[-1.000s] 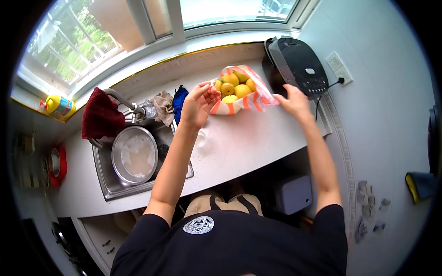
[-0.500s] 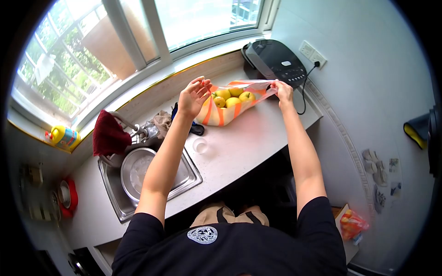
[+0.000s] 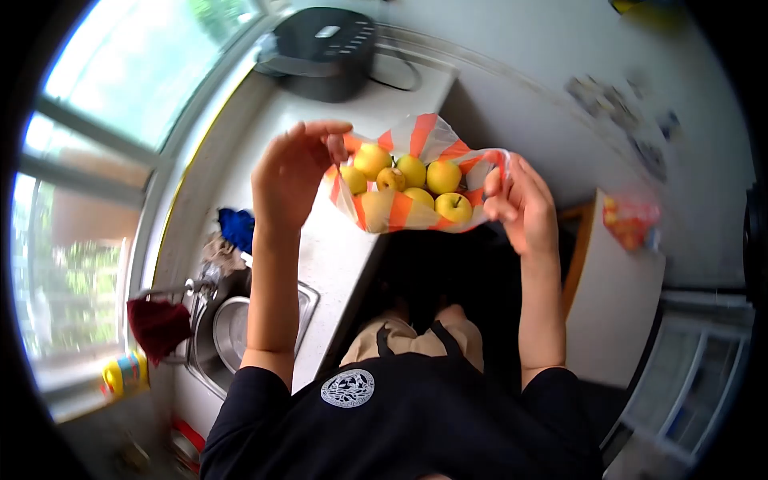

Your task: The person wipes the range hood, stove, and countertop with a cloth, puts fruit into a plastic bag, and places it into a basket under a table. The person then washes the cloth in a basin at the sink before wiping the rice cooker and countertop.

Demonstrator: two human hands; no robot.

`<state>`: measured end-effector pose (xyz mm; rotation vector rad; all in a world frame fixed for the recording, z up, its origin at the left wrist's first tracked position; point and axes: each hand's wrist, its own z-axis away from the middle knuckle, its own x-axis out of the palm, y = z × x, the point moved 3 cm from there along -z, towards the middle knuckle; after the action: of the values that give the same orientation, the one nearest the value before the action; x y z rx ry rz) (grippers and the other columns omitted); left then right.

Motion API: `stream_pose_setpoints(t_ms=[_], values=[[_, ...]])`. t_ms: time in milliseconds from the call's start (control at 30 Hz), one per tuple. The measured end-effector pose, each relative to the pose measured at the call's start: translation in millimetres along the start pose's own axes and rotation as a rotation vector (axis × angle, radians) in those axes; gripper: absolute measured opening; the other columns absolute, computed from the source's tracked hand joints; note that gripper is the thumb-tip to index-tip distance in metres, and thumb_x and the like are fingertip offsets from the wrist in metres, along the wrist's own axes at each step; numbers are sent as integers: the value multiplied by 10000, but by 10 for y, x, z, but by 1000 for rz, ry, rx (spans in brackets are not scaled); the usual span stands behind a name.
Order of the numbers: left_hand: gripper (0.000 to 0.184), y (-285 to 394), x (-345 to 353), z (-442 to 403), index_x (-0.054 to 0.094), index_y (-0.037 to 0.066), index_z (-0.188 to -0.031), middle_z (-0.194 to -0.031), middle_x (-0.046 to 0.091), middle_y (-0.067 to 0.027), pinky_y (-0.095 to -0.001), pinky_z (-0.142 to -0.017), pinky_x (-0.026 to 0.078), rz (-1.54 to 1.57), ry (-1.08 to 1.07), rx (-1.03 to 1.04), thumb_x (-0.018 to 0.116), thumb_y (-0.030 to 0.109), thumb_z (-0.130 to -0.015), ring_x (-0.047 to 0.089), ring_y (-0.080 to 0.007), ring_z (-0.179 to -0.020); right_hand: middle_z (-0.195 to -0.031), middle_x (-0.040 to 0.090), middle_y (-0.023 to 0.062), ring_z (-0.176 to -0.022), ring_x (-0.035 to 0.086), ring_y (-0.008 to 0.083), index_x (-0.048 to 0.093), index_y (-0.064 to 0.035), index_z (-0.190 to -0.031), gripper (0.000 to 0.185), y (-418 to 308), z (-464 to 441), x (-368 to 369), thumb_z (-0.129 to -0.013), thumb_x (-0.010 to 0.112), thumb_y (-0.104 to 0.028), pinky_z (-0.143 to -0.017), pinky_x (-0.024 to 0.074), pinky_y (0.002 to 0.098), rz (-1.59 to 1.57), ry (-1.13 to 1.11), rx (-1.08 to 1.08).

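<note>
Both of my hands hold a clear plastic bag (image 3: 401, 213) with orange stripes by its rim, its mouth spread wide. Inside lie several yellow apples (image 3: 442, 177), one of them with a brown patch. My left hand (image 3: 290, 172) is closed on the rim at the left side, its fingers bent over the edge. At the opposite side my right hand (image 3: 528, 204) pinches the rim between thumb and fingers. The bag hangs past the counter's front edge, above the dark floor area.
Behind the bag a black rice cooker (image 3: 322, 56) stands on the white counter (image 3: 332, 248). To the left are a metal sink (image 3: 210, 364), a dark red cloth (image 3: 158, 326) and a yellow bottle (image 3: 126, 374). A lower white surface (image 3: 620, 308) with a red-orange package (image 3: 630, 220) lies right.
My view has turned to the right. Both hands have carried the bag of apples from over the counter, near the rice cooker, to beyond its front edge.
</note>
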<state>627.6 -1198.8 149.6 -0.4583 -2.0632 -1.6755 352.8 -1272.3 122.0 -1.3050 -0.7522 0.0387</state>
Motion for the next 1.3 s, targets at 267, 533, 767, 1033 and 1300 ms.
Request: stream_pose_setpoints(t_ms=[267,533,767,1033,1300], values=[[295,-1351,1282,866,622,-43,-1098,-778,599,-26,-183,-526,327,-328,-228,-593,524,145,-892,405,-34,-552,-1154,563,151,-1100,592,245,433,-46,-1023,205,572,1690,-485,-981,470,-244,-706,565,318,-268,268,-11],[401,-2649,2791,2093,447,17,-1290,-1047,607,-98,-282,-878,464,-466,-790,-780,525,6,-897,579,-150,-983,-1055,536,18,-1009,529,112,513,-106,-1167,232,912,3489,-1332,-976,479,-235,-801,442,244,-596,530,-157],[176,-3520,3799,3737,600,10,-1025,-950,607,-51,-254,-843,442,-583,-1113,-996,572,111,-883,565,-115,-933,-981,573,28,-890,561,94,552,-76,-1107,309,1307,5568,-1802,-980,487,-350,-744,451,215,-736,783,-145],[302,-3874,5178,5108,647,101,-1039,-1062,617,-37,-302,-920,415,-867,-1629,-999,587,336,-858,538,-165,-1058,-1027,556,86,-1029,557,226,515,-36,-1093,334,1612,7426,-2104,-987,450,-346,-905,462,374,-1108,1159,-422],[407,-4767,5771,6051,499,35,-1247,-1175,552,-82,-286,-972,390,-558,-1766,-1561,554,288,-932,476,-160,-1173,-767,480,11,-713,479,123,495,-53,-828,152,2152,8975,-2649,-949,518,-141,-710,428,277,-717,1742,-647]])
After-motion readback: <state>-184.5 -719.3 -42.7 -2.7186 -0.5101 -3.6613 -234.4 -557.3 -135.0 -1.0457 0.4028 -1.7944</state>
